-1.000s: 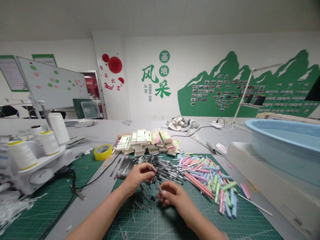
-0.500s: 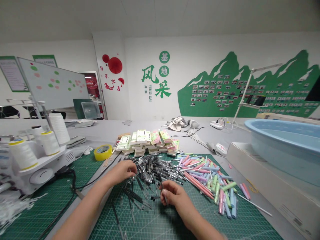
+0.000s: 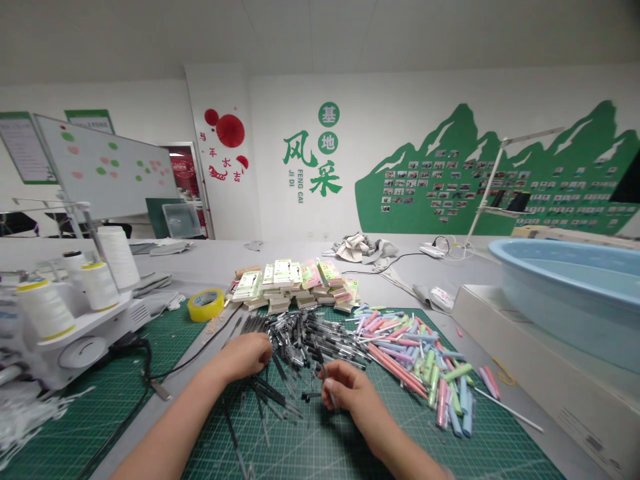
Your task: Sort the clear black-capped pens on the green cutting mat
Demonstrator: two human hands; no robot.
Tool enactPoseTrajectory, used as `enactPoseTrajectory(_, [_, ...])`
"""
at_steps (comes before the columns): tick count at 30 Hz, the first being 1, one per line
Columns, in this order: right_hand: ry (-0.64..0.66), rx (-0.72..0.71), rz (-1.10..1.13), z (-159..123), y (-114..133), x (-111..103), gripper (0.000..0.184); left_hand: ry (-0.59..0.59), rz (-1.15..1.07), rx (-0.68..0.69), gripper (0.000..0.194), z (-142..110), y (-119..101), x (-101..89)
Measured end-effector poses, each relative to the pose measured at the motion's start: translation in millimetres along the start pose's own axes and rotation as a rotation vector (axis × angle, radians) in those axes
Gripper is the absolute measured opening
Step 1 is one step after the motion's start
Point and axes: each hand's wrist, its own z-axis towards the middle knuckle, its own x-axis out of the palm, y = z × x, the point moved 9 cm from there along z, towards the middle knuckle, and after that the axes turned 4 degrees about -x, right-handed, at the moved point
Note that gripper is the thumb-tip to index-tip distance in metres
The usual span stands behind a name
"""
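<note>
My right hand (image 3: 347, 390) pinches a slim dark pen (image 3: 319, 353) between thumb and fingers, holding it steeply tilted over the green cutting mat (image 3: 320, 447). Curled at the left side of the heap of black and clear pen parts (image 3: 305, 337) is my left hand (image 3: 250, 352). Its fingers point down and are closed; what they hold, if anything, is hidden. Thin dark refill-like sticks (image 3: 273, 393) lie fanned out just below it. A small black piece (image 3: 306, 397) rests on the mat to the left of my right hand.
Pastel pen parts (image 3: 425, 357) are heaped on the right. Behind the pens stand stacked small boxes (image 3: 287, 277). Yellow tape (image 3: 206, 305) and a sewing machine (image 3: 83, 350) with thread cones are at left. A blue basin (image 3: 565, 287) sits on a white carton (image 3: 545, 373) at right.
My left hand has turned over, its fingers curling downward at the edge of the dark heap. My right hand stays in place with the pen.
</note>
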Motion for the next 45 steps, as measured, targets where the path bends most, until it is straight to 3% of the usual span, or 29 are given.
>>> enactPoseTrajectory(11, [-0.009,0.009,-0.027,1,-1,-2,0.021,0.001,-0.007,-0.022,0.022,0,-5,0.3])
enactPoseTrajectory(16, [-0.021,0.001,-0.038,1,1,-2,0.024,-0.103,-0.128,-0.029,0.021,-1,-11,-15.7])
enactPoseTrajectory(18, [-0.020,-0.003,-0.048,1,0,-1,0.023,-0.182,-0.299,-0.036,0.017,0,-16,-28.0])
enactPoseTrajectory(21, [-0.016,0.001,-0.071,2,-3,-1,0.021,-0.245,-0.818,-0.056,0.012,5,-26,-36.8])
enactPoseTrajectory(25, [-0.010,0.007,-0.095,2,-4,0,0.019,-0.263,-1.527,-0.113,0.019,11,-41,-26.2])
enactPoseTrajectory(29, [-0.017,0.008,-0.101,2,-4,0,0.017,-0.255,-1.812,-0.143,0.021,12,-51,-15.8])
enactPoseTrajectory(33, [-0.026,0.013,-0.094,2,-5,-1,0.016,-0.251,-1.854,-0.159,0.021,11,-53,-14.8])
enactPoseTrajectory(40, [-0.023,0.032,-0.090,1,-7,0,0.014,-0.207,-1.697,-0.123,0.024,10,-65,-14.9])
enactPoseTrajectory(45, [-0.029,0.075,0.017,1,-12,-1,0.020,-0.246,-1.660,-0.105,0.031,9,-69,-14.9])
